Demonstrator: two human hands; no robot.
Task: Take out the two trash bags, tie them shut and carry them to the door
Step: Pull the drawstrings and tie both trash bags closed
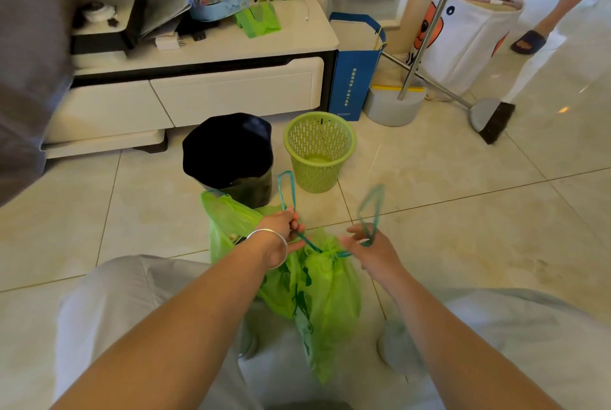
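I see both bare forearms reaching forward and down. My left hand (284, 231) — a bangle (271, 247) on its wrist — pinches a drawstring loop (287, 190); my right hand (373, 252) has another loop (372, 211) hooked over curled fingers.

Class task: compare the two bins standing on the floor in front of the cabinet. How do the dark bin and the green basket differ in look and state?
The dark bin has solid walls; the green basket has slotted, see-through walls. The dark bin is lined with a black bag folded over its rim; the green basket has no liner and shows its bare bottom. The dark bin looks wider than the green basket. Both stand upright, side by side on the tiled floor.
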